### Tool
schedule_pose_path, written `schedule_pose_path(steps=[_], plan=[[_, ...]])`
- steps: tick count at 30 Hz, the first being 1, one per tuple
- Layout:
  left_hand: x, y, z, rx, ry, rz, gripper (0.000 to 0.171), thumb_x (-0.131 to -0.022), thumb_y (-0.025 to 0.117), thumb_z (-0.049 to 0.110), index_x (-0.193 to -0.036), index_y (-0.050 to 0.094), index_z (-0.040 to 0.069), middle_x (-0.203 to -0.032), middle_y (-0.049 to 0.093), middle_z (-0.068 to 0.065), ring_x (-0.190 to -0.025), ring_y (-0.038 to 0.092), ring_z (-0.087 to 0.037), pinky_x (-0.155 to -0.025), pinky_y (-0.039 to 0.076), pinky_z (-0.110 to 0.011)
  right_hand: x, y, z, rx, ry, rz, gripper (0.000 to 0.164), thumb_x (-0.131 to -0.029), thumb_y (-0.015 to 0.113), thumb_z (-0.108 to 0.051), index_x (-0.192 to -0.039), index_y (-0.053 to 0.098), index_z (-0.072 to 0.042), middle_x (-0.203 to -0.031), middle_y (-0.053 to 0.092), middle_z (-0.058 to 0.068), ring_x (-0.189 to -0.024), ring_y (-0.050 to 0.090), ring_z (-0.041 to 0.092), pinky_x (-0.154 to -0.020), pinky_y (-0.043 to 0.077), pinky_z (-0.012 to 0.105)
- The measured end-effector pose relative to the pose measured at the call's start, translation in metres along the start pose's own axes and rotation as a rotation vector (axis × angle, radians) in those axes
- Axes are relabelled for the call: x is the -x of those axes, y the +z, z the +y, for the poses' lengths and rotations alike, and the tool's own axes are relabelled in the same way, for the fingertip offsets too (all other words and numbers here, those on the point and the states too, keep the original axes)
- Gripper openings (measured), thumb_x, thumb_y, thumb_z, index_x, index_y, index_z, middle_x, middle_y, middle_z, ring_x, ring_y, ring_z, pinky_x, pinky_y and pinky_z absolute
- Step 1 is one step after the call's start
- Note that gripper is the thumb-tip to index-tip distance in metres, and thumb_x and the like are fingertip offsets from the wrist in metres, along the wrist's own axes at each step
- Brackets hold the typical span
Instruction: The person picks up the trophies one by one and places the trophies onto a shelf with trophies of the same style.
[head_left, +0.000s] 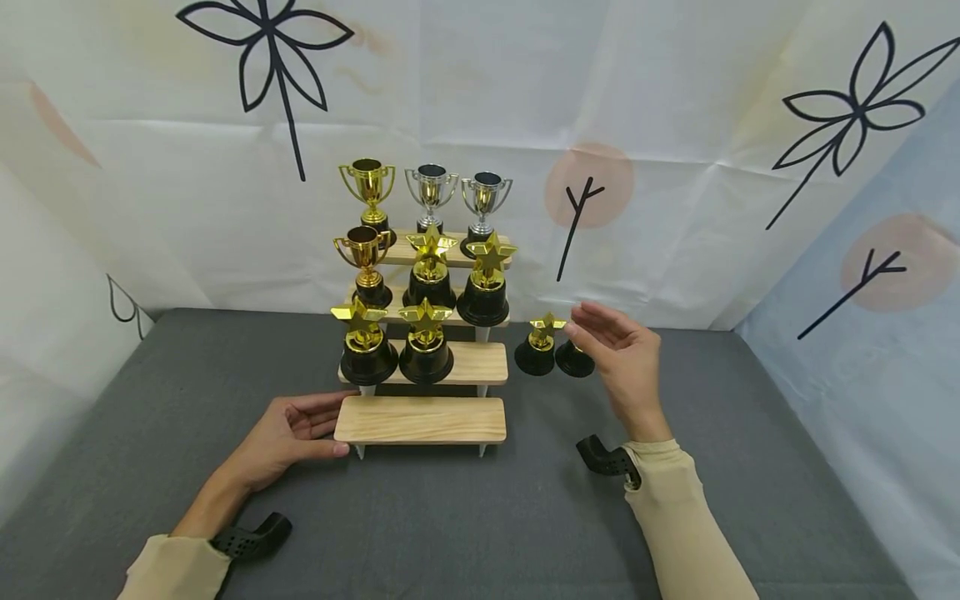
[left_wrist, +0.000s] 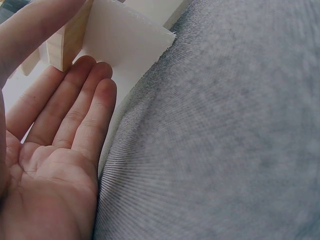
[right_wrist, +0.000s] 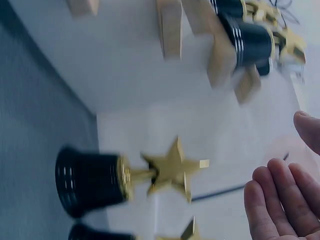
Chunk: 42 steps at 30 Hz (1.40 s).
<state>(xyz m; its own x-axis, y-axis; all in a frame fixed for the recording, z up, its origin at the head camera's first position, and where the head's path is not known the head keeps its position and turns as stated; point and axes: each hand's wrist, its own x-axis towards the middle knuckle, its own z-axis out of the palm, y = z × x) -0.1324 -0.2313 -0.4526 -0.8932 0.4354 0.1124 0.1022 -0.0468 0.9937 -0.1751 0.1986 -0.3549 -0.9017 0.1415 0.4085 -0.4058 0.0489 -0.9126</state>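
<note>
Left grip (head_left: 281,439) wide at bottom shelf edge (head_left: 348,421), right grip (head_left: 627,367) wide by star trophy (head_left: 573,362), tabletop (head_left: 543,450) between

The head view looks forward and down over the bench (head_left: 450,533); closer wrist views catch the shelf (head_left: 420,421) from either side; all share it.

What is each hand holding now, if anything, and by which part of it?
The right hand holds nothing. The left hand is around the left end of the lowest wooden step; whether it grips there cannot be told.
</note>
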Motion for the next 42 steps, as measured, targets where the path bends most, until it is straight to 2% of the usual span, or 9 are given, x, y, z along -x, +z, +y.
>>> schedule_pose_path(steps=[7, 14, 22, 32, 34, 42], plan=[[0.0, 0.0, 0.0, -0.016, -0.016, 0.013, 0.075, -0.08, 0.08, -0.011, -0.144, 0.04, -0.02, -0.141, 0.059, -0.012, -0.121, 0.063, -0.015, -0.101, 0.055, -0.033, -0.009, -0.023, 0.014, 0.057, 0.007, 0.115, 0.038, -0.084, 0.08, 0.005, -0.121, 0.071, 0.005, -0.111, 0.073, 0.015, -0.102, 0.071, 0.018, -0.089, 0.061, 0.026], [0.0, 0.0, 0.001, -0.011, -0.014, 0.008, 0.075, -0.08, 0.08, -0.011, -0.144, 0.04, -0.019, -0.142, 0.057, -0.016, -0.121, 0.063, -0.015, -0.1, 0.055, -0.033, -0.012, -0.035, 0.026, 0.079, 0.029, 0.191, 0.037, -0.084, 0.08, 0.005, -0.12, 0.071, 0.005, -0.109, 0.073, 0.014, -0.1, 0.071, 0.017, -0.086, 0.061, 0.023], [0.0, 0.0, 0.0, 0.005, -0.005, -0.002, 0.076, -0.08, 0.079, -0.011, -0.144, 0.039, -0.02, -0.14, 0.059, -0.007, -0.122, 0.063, -0.015, -0.1, 0.055, -0.034, -0.011, -0.04, 0.041, 0.133, 0.076, 0.224, 0.043, -0.085, 0.08, 0.003, -0.127, 0.068, 0.005, -0.121, 0.066, 0.028, -0.105, 0.07, 0.019, -0.087, 0.06, 0.02], [0.001, -0.001, 0.0, 0.005, 0.001, -0.005, 0.075, -0.081, 0.078, -0.012, -0.144, 0.039, -0.02, -0.14, 0.059, -0.007, -0.122, 0.063, -0.016, -0.1, 0.055, -0.034, -0.013, -0.041, 0.056, 0.167, 0.163, 0.162, 0.055, -0.087, 0.079, 0.001, -0.137, 0.058, 0.009, -0.132, 0.062, 0.026, -0.123, 0.062, 0.032, -0.094, 0.056, 0.017], [0.0, -0.001, -0.001, 0.005, 0.0, -0.006, 0.075, -0.081, 0.079, -0.012, -0.145, 0.039, -0.019, -0.141, 0.059, -0.007, -0.122, 0.063, -0.016, -0.1, 0.055, -0.034, -0.014, -0.04, 0.059, 0.178, 0.176, 0.149, 0.056, -0.087, 0.079, 0.001, -0.137, 0.057, 0.009, -0.133, 0.062, 0.025, -0.121, 0.063, 0.029, -0.093, 0.056, 0.016], [0.0, -0.002, -0.001, 0.008, 0.014, -0.01, 0.074, -0.081, 0.078, -0.013, -0.144, 0.04, -0.02, -0.141, 0.059, -0.009, -0.122, 0.063, -0.016, -0.1, 0.055, -0.034, -0.016, -0.036, 0.068, 0.199, 0.185, 0.08, 0.053, -0.09, 0.075, 0.003, -0.139, 0.056, 0.009, -0.134, 0.06, 0.027, -0.105, 0.062, 0.005, -0.091, 0.055, 0.013]])
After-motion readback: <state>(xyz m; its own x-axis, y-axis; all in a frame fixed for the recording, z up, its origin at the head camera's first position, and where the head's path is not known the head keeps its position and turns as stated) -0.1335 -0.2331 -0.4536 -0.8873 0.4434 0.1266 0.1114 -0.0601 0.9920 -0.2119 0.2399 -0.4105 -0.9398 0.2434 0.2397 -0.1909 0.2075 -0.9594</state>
